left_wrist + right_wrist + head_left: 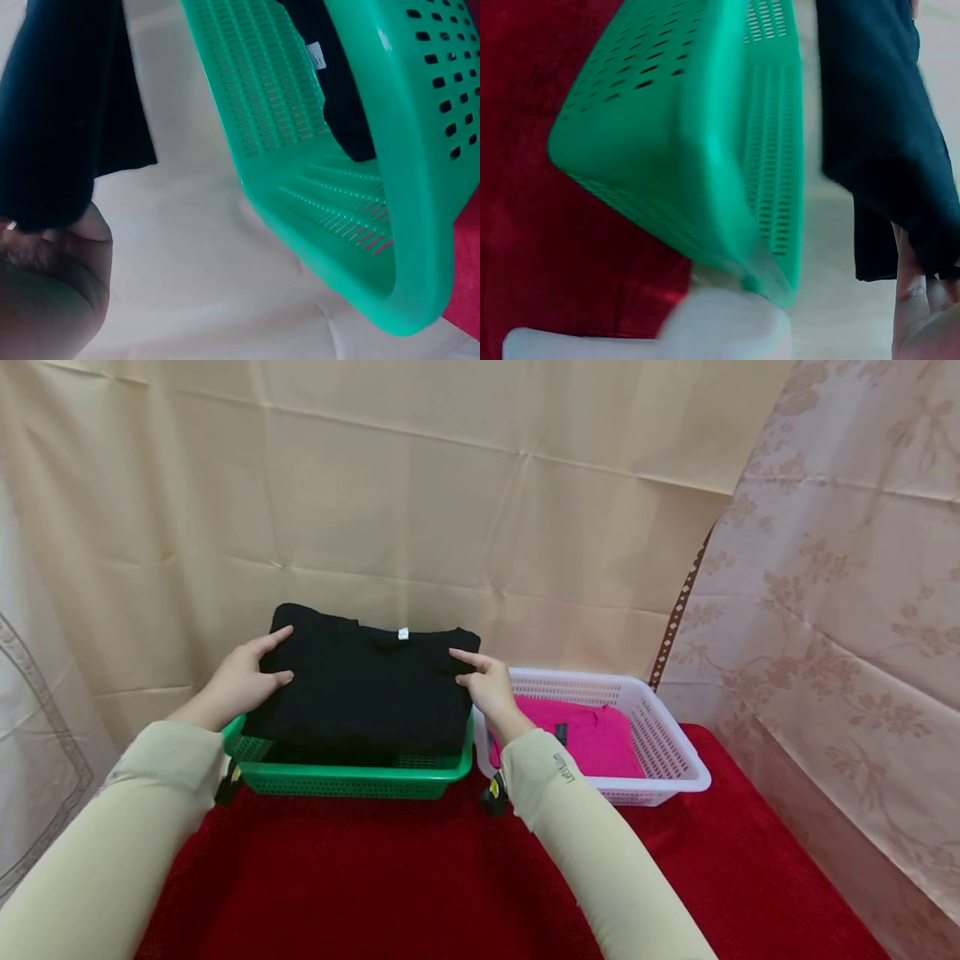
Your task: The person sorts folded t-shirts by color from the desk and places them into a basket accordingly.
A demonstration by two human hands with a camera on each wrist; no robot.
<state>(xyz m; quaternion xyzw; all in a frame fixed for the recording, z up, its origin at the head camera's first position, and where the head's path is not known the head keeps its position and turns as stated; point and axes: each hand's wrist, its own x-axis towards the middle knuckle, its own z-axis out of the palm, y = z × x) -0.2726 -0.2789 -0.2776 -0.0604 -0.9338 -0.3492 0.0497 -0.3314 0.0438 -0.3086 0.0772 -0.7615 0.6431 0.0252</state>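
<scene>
A folded black shirt (367, 693), a white label at its neckline, is held between both hands above the green basket (352, 781). My left hand (236, 681) grips its left edge, thumb and index finger showing on the near face. My right hand (491, 689) grips the opposite edge in the same way. Both wrist views show the shirt raised clear of the basket rim, with other fingers curled beneath it. Inside the basket lies another black garment (349, 120) with a white tag.
To the right stands a white basket (678, 743) holding a folded pink garment (600, 739) with a dark label. Both baskets rest on a red cloth (360, 877). A beige curtain (390, 485) hangs close behind, and a floral curtain (847, 610) is on the right.
</scene>
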